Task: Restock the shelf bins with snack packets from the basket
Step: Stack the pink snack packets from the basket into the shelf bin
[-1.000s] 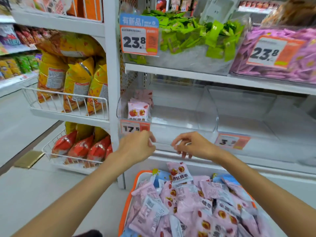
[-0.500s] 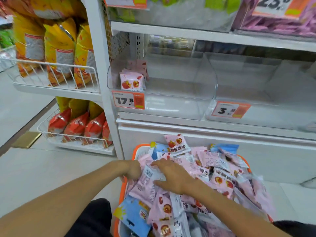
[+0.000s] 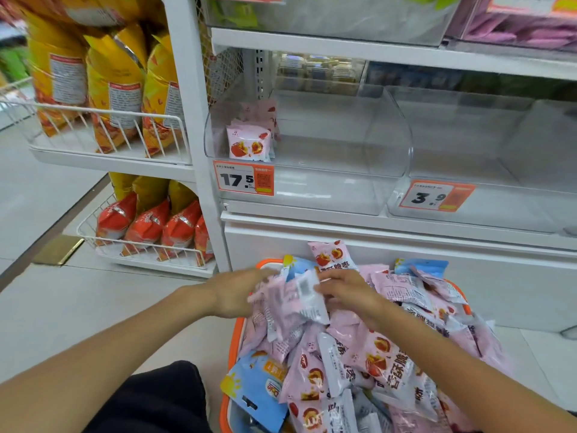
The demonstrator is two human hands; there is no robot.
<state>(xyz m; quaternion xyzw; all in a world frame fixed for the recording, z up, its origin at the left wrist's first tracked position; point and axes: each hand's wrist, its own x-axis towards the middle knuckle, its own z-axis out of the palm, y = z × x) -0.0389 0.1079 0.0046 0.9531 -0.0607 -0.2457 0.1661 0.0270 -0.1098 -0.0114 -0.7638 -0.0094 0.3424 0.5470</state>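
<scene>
An orange basket (image 3: 231, 348) at the bottom is heaped with pink snack packets (image 3: 387, 364) and a few blue ones (image 3: 256, 389). My left hand (image 3: 240, 290) and my right hand (image 3: 346, 292) sit at the pile's top left and together hold a blurred bunch of pink packets (image 3: 290, 303) between them. Above, a clear shelf bin (image 3: 312, 151) with a 17.5 price tag (image 3: 243, 178) holds a few pink packets (image 3: 249, 142) in its left corner. A second clear bin (image 3: 487, 170) to the right bears a 3.9 tag.
A white shelf post (image 3: 193, 120) stands left of the bins. Wire racks (image 3: 103, 126) further left carry yellow and red bags. Upper bins hold green and purple packets. A white base panel (image 3: 406, 264) lies behind the basket. Tiled floor spreads at the left.
Both hands dropped from the front of the 17.5 bin to the basket, pressed into the pile, and now lift a bunch of pink packets. The view tilted down and closer.
</scene>
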